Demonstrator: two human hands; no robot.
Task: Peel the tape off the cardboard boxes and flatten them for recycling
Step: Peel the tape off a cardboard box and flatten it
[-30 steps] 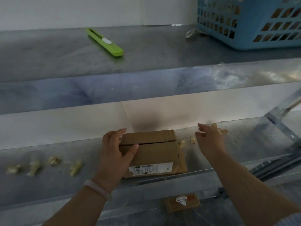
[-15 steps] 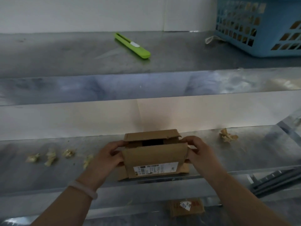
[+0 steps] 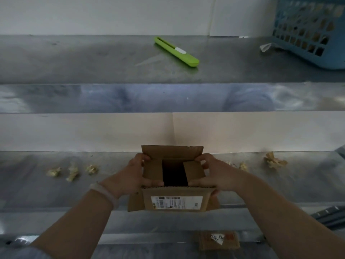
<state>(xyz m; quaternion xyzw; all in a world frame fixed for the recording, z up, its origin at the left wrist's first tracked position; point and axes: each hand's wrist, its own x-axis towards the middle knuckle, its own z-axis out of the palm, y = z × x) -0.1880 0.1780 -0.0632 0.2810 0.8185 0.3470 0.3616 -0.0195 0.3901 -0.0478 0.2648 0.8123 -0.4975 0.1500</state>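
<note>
Head view: at 6 o'clock, on the front of the lower metal shelf [image 3: 37,193], an opened cardboard box [image 3: 173,201] is gripped by the left hand [image 3: 130,176] and right hand [image 3: 216,176], fingers [image 3: 143,157] curled round its side flaps.

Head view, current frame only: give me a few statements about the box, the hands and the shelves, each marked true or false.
1. The left hand and right hand grip the cardboard box from opposite sides. True.
2. The box's top flaps are sealed shut. False: they are open, and the dark inside shows.
3. The green cutter lies on the upper shelf, away from both hands. True.
4. The blue basket stands at the left end of the upper shelf. False: it is at the right end.
5. Crumpled tape scraps lie on the lower shelf on both sides of the box. True.
</note>
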